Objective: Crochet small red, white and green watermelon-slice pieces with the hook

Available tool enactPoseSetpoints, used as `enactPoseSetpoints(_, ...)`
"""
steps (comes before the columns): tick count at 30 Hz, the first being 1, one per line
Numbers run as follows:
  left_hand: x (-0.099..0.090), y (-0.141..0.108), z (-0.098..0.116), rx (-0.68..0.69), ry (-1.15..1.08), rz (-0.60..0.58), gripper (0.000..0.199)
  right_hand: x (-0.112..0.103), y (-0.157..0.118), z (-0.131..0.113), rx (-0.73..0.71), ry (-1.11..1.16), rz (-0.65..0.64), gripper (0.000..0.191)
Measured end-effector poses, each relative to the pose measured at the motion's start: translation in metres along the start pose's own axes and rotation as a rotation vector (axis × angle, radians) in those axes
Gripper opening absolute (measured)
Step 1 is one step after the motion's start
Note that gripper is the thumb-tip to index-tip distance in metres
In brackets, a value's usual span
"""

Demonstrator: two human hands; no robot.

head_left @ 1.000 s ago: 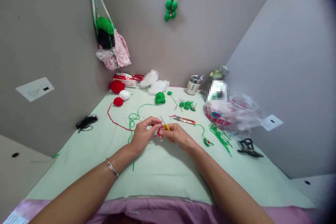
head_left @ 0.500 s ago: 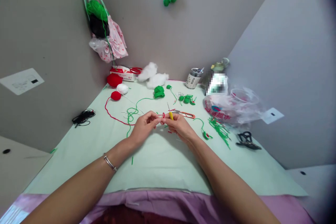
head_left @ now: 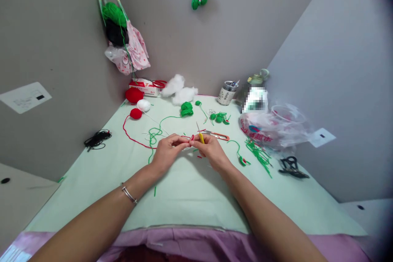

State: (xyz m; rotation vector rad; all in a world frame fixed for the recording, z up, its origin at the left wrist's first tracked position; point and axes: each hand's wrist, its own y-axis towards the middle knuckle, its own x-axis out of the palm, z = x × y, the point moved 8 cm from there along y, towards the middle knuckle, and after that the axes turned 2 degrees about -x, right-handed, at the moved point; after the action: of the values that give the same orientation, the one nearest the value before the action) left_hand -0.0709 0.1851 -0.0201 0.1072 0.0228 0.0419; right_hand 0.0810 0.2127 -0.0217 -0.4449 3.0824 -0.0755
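Note:
Over the middle of the table, my left hand (head_left: 167,150) is closed, its thumb and finger pinching red yarn (head_left: 136,142). That strand trails left to a small red yarn ball (head_left: 136,113). My right hand (head_left: 212,151) is closed round a crochet hook (head_left: 201,136) with a yellow handle, its thin metal shaft pointing up and away. A small red loop stands between the two hands, whose fingertips nearly meet; whether it sits on the hook I cannot make out. Thread snips (head_left: 219,135) with orange handles lie just beyond my right hand.
Green yarn (head_left: 186,109) and white stuffing (head_left: 184,95) lie toward the back. At the right are cut green strands (head_left: 258,153), a plastic bag (head_left: 273,125) and a black clip (head_left: 292,167). A black cord bundle (head_left: 97,140) lies left. A pen tin (head_left: 227,93) stands at the back.
My left hand's fingers have shifted slightly along the red yarn, and a strand now shows above them. The right hand keeps the hook almost in place. The view has tilted a little.

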Motion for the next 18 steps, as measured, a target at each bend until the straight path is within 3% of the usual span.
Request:
enactPoseSetpoints(4,-0.005,0.001,-0.001,-0.018,-0.001,0.042,0.012,0.0,-0.003,-0.003,-0.048,-0.06,0.022,0.044)
enactPoseSetpoints(12,-0.006,0.004,-0.002,-0.17,-0.186,-0.018,0.025,-0.029,-0.013,-0.035,-0.228,-0.104,0.164,0.055)
enactPoseSetpoints(18,-0.003,0.001,-0.005,-0.208,-0.315,-0.028,0.026,-0.031,-0.027,-0.051,-0.383,-0.135,0.225,0.059)
